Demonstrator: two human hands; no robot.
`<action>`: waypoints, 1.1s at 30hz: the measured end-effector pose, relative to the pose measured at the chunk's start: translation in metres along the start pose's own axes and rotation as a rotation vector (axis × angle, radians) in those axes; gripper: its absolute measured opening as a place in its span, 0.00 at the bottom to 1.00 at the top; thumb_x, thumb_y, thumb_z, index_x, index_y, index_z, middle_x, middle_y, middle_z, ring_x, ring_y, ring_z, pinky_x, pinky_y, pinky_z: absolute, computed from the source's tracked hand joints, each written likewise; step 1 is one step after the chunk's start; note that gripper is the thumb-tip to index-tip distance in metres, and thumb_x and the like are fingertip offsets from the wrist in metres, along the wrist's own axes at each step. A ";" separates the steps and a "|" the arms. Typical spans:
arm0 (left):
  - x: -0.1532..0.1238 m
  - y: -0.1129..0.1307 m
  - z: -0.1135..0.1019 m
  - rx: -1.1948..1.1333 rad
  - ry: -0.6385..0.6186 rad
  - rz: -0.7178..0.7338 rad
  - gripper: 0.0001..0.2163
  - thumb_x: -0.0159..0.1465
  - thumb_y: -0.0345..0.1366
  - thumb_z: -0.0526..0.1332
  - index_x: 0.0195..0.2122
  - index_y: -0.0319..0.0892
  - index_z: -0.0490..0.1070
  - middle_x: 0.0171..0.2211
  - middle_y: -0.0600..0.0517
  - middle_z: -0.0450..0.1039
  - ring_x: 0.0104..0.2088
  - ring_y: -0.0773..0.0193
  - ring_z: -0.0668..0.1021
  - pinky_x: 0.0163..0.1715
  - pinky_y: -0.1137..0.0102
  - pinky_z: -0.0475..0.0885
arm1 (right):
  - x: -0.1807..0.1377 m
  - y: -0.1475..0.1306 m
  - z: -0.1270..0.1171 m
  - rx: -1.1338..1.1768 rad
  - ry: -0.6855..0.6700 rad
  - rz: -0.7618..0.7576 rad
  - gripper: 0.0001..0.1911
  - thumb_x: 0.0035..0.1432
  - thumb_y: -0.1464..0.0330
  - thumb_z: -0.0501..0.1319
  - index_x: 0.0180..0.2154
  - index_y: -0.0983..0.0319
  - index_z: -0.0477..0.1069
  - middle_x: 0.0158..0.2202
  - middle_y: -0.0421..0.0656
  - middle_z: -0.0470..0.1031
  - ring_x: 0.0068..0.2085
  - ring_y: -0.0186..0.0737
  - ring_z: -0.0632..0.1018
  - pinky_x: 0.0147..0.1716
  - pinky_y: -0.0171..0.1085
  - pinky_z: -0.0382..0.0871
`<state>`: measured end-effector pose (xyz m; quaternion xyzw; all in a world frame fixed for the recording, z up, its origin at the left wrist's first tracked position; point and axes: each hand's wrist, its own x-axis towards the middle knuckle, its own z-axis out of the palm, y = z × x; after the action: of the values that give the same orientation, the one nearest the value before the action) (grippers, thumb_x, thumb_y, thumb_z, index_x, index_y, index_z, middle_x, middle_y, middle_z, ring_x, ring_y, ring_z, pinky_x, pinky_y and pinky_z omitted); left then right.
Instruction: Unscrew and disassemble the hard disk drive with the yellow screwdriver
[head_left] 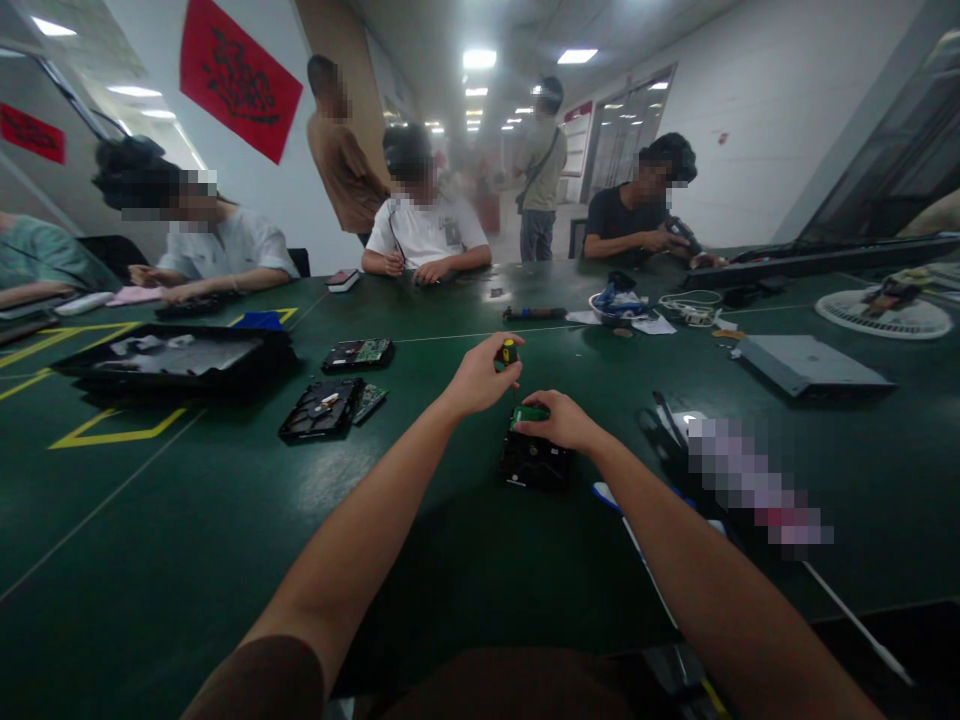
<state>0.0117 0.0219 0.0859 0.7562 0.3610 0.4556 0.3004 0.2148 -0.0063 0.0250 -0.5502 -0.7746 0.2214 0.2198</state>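
Observation:
My left hand (480, 378) is closed around a screwdriver (510, 351) with a yellow-and-dark handle. The tool stands upright, its thin shaft pointing down at the far end of a black hard drive (534, 464) lying on the table. A green circuit board (530, 413) sits at that far end of the drive. Pressed against the board are the fingers and thumb of my right hand (564, 422), which grip it from the right. The screwdriver's tip is too small to make out.
To the left are another hard drive (321, 408) with a loose circuit board (369, 403), a further drive (358, 353) and a black tray (176, 358). On the right lie a grey metal box (814, 365) and a white fan grille (883, 313). Several people sit or stand across the table.

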 end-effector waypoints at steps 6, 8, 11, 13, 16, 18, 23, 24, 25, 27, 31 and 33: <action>0.002 0.001 0.005 -0.198 -0.013 -0.111 0.06 0.68 0.36 0.63 0.45 0.43 0.71 0.36 0.52 0.73 0.34 0.65 0.79 0.28 0.72 0.79 | 0.000 -0.002 -0.002 0.016 -0.014 -0.012 0.26 0.52 0.51 0.73 0.49 0.57 0.80 0.48 0.47 0.81 0.49 0.49 0.80 0.48 0.42 0.72; 0.003 0.004 0.004 -0.200 -0.012 -0.110 0.11 0.70 0.45 0.62 0.41 0.43 0.71 0.33 0.52 0.72 0.31 0.67 0.77 0.26 0.74 0.77 | 0.000 -0.001 -0.001 0.012 -0.016 -0.004 0.26 0.52 0.51 0.74 0.49 0.57 0.80 0.47 0.47 0.81 0.49 0.49 0.80 0.49 0.42 0.73; 0.004 0.009 0.004 -0.194 -0.007 -0.099 0.20 0.70 0.55 0.59 0.36 0.42 0.74 0.29 0.53 0.70 0.26 0.69 0.74 0.24 0.75 0.74 | 0.001 -0.001 0.000 0.000 -0.009 0.009 0.27 0.51 0.52 0.75 0.50 0.57 0.79 0.48 0.48 0.80 0.49 0.49 0.80 0.49 0.43 0.73; 0.004 0.012 0.004 -0.211 -0.009 -0.118 0.21 0.70 0.56 0.59 0.35 0.41 0.75 0.28 0.53 0.69 0.26 0.68 0.74 0.23 0.75 0.73 | 0.001 -0.001 0.000 -0.007 -0.009 0.006 0.28 0.51 0.52 0.75 0.50 0.57 0.79 0.49 0.48 0.80 0.50 0.49 0.79 0.50 0.43 0.73; 0.003 0.015 0.006 -0.300 -0.006 -0.184 0.18 0.68 0.52 0.64 0.38 0.41 0.75 0.30 0.52 0.72 0.28 0.67 0.75 0.24 0.74 0.73 | 0.001 -0.001 -0.001 -0.012 -0.018 -0.002 0.27 0.51 0.51 0.75 0.50 0.57 0.79 0.49 0.48 0.80 0.50 0.49 0.79 0.50 0.43 0.72; 0.002 0.017 0.007 -0.413 -0.004 -0.227 0.15 0.67 0.49 0.66 0.41 0.41 0.72 0.32 0.51 0.74 0.31 0.66 0.76 0.26 0.73 0.76 | 0.001 0.000 -0.001 -0.014 -0.020 -0.008 0.27 0.51 0.51 0.75 0.49 0.57 0.79 0.48 0.48 0.80 0.50 0.49 0.79 0.50 0.43 0.72; 0.002 0.018 0.007 -0.577 -0.013 -0.293 0.10 0.67 0.43 0.64 0.38 0.40 0.72 0.36 0.47 0.76 0.38 0.61 0.78 0.32 0.68 0.79 | 0.000 0.000 -0.001 -0.020 -0.003 -0.026 0.28 0.52 0.51 0.74 0.50 0.58 0.78 0.49 0.47 0.80 0.50 0.48 0.79 0.50 0.43 0.72; 0.002 0.018 0.006 -0.553 -0.005 -0.294 0.10 0.67 0.42 0.63 0.37 0.40 0.74 0.36 0.46 0.76 0.39 0.61 0.78 0.31 0.70 0.78 | 0.000 0.000 -0.001 -0.024 -0.004 -0.033 0.27 0.52 0.51 0.74 0.50 0.57 0.78 0.49 0.47 0.80 0.50 0.48 0.79 0.50 0.43 0.72; 0.003 0.017 0.005 -0.519 0.006 -0.292 0.10 0.67 0.42 0.63 0.36 0.40 0.75 0.37 0.46 0.76 0.40 0.60 0.78 0.30 0.71 0.77 | -0.001 0.000 -0.001 -0.028 -0.008 -0.039 0.27 0.52 0.51 0.73 0.50 0.57 0.78 0.49 0.47 0.80 0.50 0.48 0.79 0.50 0.43 0.72; 0.003 0.016 0.003 -0.465 0.021 -0.292 0.11 0.66 0.42 0.62 0.35 0.40 0.78 0.38 0.45 0.76 0.40 0.60 0.78 0.28 0.73 0.76 | -0.001 -0.001 -0.002 -0.030 -0.013 -0.044 0.27 0.52 0.51 0.73 0.50 0.57 0.79 0.50 0.47 0.80 0.51 0.48 0.79 0.50 0.43 0.72; 0.002 0.017 0.002 -0.564 -0.020 -0.356 0.11 0.66 0.43 0.63 0.40 0.40 0.76 0.37 0.45 0.77 0.38 0.60 0.79 0.27 0.72 0.75 | -0.002 -0.002 -0.004 -0.007 -0.016 -0.017 0.26 0.51 0.51 0.74 0.49 0.57 0.79 0.48 0.47 0.81 0.50 0.49 0.79 0.50 0.43 0.72; 0.001 0.019 0.004 -0.642 -0.029 -0.381 0.11 0.65 0.43 0.64 0.41 0.40 0.74 0.36 0.45 0.78 0.38 0.59 0.80 0.29 0.69 0.77 | -0.002 -0.002 -0.005 0.003 -0.023 -0.013 0.26 0.51 0.51 0.74 0.48 0.57 0.80 0.47 0.47 0.81 0.50 0.49 0.80 0.50 0.43 0.72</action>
<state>0.0205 0.0115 0.0998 0.5492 0.3294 0.4707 0.6069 0.2161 -0.0083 0.0300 -0.5422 -0.7803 0.2274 0.2132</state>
